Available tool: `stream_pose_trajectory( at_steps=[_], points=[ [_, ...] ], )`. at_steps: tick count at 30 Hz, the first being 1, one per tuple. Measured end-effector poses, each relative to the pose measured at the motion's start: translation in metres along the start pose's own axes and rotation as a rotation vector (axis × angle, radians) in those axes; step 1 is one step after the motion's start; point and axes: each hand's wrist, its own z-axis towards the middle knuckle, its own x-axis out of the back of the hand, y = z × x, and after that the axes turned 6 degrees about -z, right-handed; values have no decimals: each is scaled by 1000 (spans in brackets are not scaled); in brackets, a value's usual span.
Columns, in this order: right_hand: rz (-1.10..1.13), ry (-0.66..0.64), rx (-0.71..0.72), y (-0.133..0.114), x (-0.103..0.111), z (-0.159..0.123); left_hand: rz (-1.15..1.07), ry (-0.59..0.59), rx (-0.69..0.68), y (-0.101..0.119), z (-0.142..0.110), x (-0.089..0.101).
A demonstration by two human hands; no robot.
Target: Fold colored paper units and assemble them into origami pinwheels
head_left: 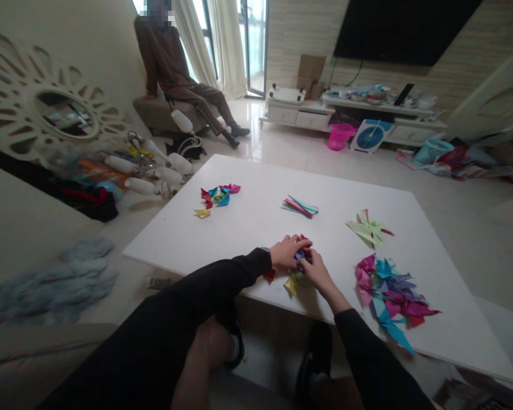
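Note:
Both my hands meet near the front edge of the white table (256,193). My left hand (285,251) and my right hand (317,271) are closed together on a folded paper piece (302,249) of red and blue. Small red (269,275) and yellow (291,284) folded pieces lie just below my hands. A large heap of folded coloured paper (389,290) sits to the right. Green folded pieces (367,228) lie farther back right.
A stack of flat coloured sheets (300,206) and a cluster of small folded pieces (218,196) lie farther back. A person sits on a seat (171,62) at the far left. A pink basket (340,135) and fan (370,135) stand by the TV cabinet.

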Motion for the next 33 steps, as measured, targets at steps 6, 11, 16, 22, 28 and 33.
stream_pose_trajectory(
  at_steps=[6,11,16,22,28,33],
  points=[
    [212,-23,38,-17,1,4,-61,55,-70,-6,5,-3],
    [270,30,71,-27,6,2,-190,77,-95,-18,7,8],
    [242,128,114,-35,9,0,-213,216,-34,-51,-6,30],
    [118,175,196,-39,12,-2,-144,491,199,-127,-48,103],
    [-15,174,244,-34,11,-3,5,685,535,-197,-94,179],
    [-44,161,239,-31,8,-1,-1,712,682,-220,-112,194]
  ],
)
